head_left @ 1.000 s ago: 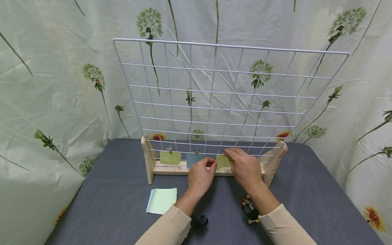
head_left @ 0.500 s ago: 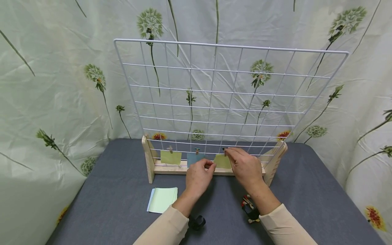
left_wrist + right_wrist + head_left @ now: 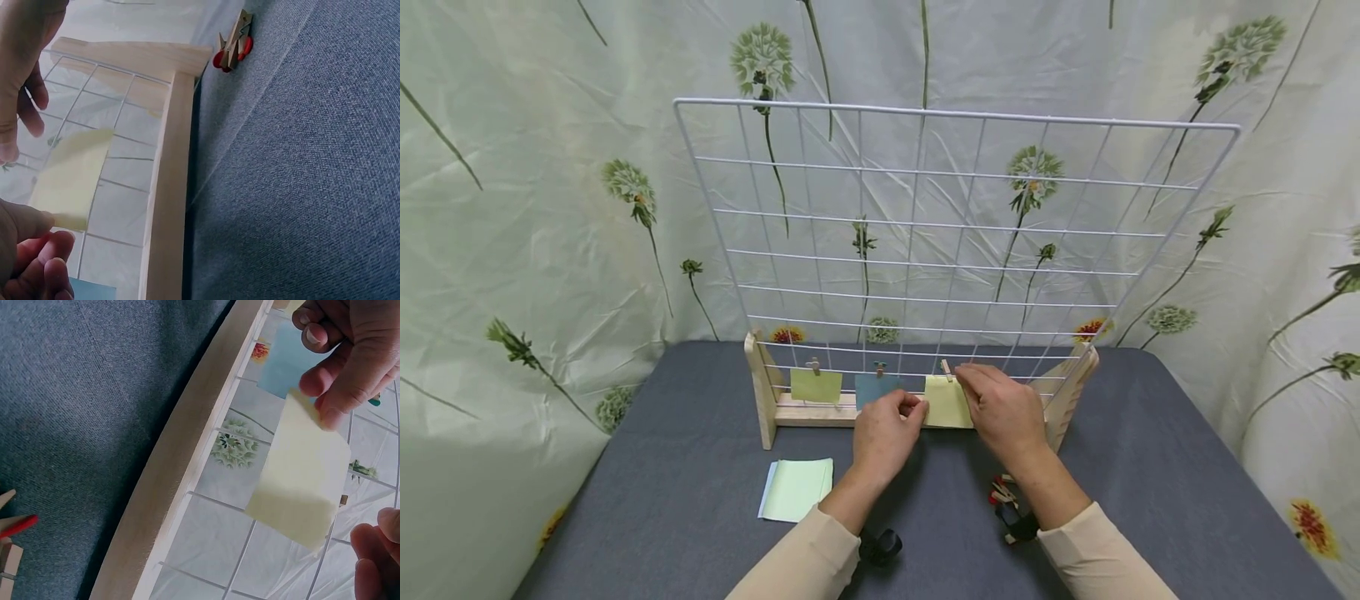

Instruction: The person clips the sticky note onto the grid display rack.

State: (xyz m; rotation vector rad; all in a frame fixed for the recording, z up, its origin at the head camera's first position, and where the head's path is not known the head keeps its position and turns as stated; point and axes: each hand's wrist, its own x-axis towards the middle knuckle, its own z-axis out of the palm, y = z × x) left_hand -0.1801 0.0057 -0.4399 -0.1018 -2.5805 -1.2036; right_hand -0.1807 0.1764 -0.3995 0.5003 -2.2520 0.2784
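Note:
My left hand (image 3: pixel 887 429) pinches the left edge of a yellow paper note (image 3: pixel 947 402) between thumb and forefinger. In the right wrist view the note (image 3: pixel 300 475) hangs in front of the white wire grid, its lower part tilted out. A small wooden clothespin (image 3: pixel 946 369) sits at the note's top edge. My right hand (image 3: pixel 1006 412) is just right of that clothespin. The left wrist view shows its thumb and fingers (image 3: pixel 37 94) apart, with nothing between them. To the left, a green note (image 3: pixel 816 386) and a blue note (image 3: pixel 876 387) hang from clothespins on the grid.
The wire grid (image 3: pixel 910 222) stands in a wooden base (image 3: pixel 816 415) on a grey-blue cloth. A stack of pale green and blue notes (image 3: pixel 801 490) lies front left. Several clothespins (image 3: pixel 1003 490) lie by the right forearm. A black object (image 3: pixel 883 546) is beside the left forearm.
The yellow note's lower part has swung out, so it looks longer and brighter. My right fingers have moved off the clothespin, which now shows. The left hand keeps its pinch.

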